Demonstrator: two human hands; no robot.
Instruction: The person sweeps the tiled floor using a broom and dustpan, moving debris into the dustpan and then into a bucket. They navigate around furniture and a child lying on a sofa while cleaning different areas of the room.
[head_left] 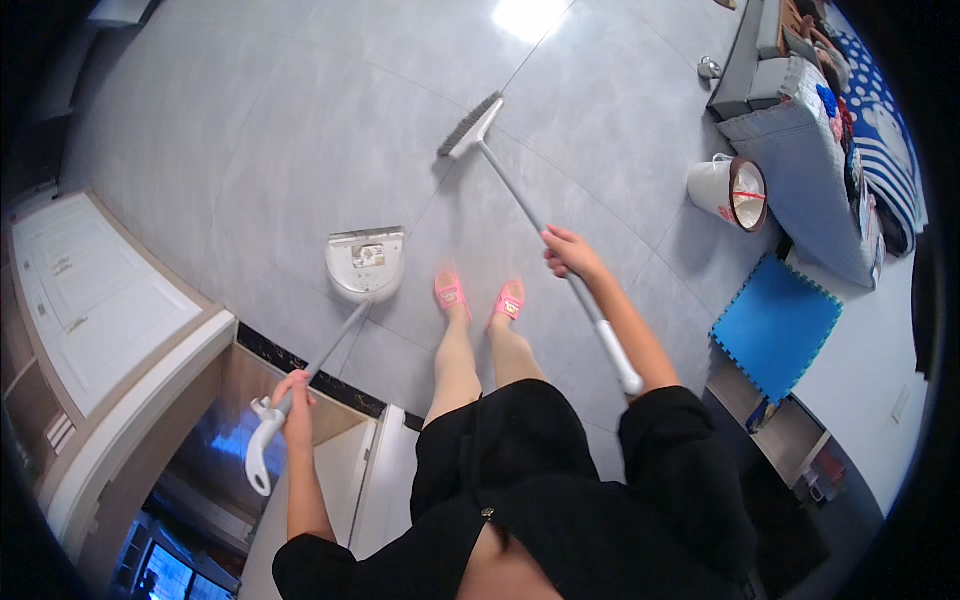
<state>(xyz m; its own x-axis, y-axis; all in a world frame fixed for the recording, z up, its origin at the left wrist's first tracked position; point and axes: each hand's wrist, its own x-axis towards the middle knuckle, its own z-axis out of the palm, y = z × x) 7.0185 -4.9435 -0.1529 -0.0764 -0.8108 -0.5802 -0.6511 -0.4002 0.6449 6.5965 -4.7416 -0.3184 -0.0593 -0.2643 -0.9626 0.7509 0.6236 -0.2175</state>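
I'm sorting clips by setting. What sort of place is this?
Most likely a home living area: a grey tiled floor, a grey sofa piled with fabrics, and a blue foam play mat. The person holds a broom and a long-handled dustpan.

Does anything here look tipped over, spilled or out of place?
Yes: the white bucket by the grey sofa seems to lie on its side, its open mouth facing sideways; no spill shows. The broom in the right hand and the dustpan held by the left hand look normal.
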